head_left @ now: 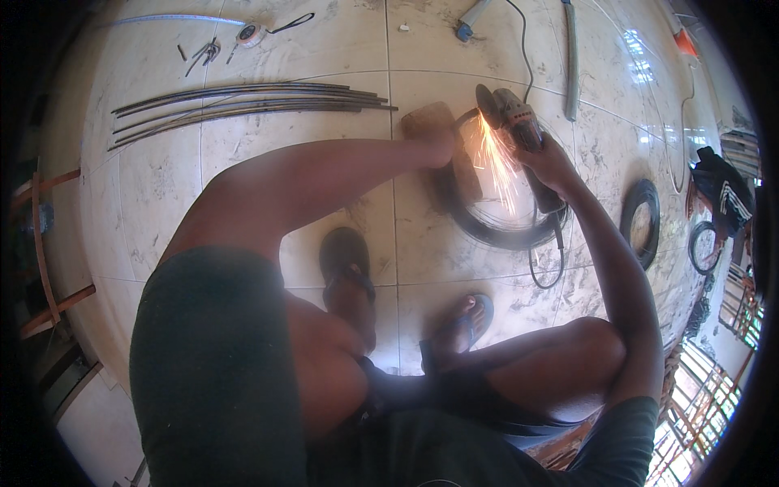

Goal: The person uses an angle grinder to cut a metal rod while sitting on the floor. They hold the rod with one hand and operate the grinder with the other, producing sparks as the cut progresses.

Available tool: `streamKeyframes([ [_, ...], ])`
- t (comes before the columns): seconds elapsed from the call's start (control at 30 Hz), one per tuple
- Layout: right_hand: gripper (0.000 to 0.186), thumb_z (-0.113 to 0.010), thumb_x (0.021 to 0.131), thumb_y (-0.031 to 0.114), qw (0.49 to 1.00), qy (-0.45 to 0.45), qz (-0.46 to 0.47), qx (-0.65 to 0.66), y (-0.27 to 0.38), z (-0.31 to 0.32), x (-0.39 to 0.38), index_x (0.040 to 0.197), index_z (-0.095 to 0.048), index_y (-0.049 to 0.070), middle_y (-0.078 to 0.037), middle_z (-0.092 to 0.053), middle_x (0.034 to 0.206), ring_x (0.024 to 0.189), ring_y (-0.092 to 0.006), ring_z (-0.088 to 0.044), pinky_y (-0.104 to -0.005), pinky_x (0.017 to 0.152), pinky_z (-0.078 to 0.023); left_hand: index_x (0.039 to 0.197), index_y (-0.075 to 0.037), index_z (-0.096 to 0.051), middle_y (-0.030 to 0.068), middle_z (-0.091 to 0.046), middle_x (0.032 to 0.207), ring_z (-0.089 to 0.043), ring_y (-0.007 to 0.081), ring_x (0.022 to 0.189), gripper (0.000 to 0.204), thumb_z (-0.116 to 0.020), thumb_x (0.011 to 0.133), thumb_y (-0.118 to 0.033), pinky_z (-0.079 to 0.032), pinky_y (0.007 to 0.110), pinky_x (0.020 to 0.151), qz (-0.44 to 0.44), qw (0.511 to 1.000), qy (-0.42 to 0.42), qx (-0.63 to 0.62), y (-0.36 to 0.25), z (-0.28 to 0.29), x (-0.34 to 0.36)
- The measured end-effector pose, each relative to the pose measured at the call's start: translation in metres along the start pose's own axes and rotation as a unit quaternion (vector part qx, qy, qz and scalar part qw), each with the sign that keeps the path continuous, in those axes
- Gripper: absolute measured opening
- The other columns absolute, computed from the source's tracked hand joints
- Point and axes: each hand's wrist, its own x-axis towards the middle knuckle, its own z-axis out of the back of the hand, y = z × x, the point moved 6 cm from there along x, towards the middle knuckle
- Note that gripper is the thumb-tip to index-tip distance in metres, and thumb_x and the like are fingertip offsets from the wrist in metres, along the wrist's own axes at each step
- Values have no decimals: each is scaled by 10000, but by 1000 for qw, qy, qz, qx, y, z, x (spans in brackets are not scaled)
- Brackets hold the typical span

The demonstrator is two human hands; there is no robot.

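Readable text or numbers — none.

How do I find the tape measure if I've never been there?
Start with the pale tiled floor and find the long dark rods lying on its left side. Just beyond them, away from the person, is the tape measure, a small rounded case. Unlike the little metal pieces to its left, it has a long pale strip stretching out leftward.

Dark-green short-sleeved shirt [219,365] and dark shorts [450,398] well behind bare left hand [441,146], dark thong sandals [344,246] closer to it
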Motion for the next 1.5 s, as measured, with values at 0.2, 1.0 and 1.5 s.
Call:
streamKeyframes([
  [0.2, 620, -765, 868, 284, 999, -23, 9, -33, -1, 3, -1, 1360, -571, -40, -187, -709, 1139, 1000, -233, -687, -374, 896, -534, 1045, -10, -771, 208, -757, 1067, -731, 395, 1012, 406, -548, 1025, -349, -564, 516, 885, -2, 1000, -12, 13, -2, -3, 2],
  [1.0, 666, -794, 824, 329, 1000, -9, 9, 11, 0, -2, -5, 1341, -580, -33, -207, -714, 1135, 1020, -288, -701, -400, 902, -539, 1046, -11, -767, 205, -758, 1052, -735, 392, 992, 413, -539, 1040, -355, -568, 514, 859, 11, 999, -39, 15, 10, -11, 8],
  [1.5, 634, -788, 857, 320, 1000, -7, -8, -13, -1, -3, -7, 1343, -588, -33, -165, -705, 1119, 996, -226, -676, -368, 897, -528, 1059, -13, -767, 211, -750, 1087, -730, 396, 1023, 404, -546, 1036, -350, -568, 524, 868, 33, 999, -21, 0, 11, -7, 6],
])
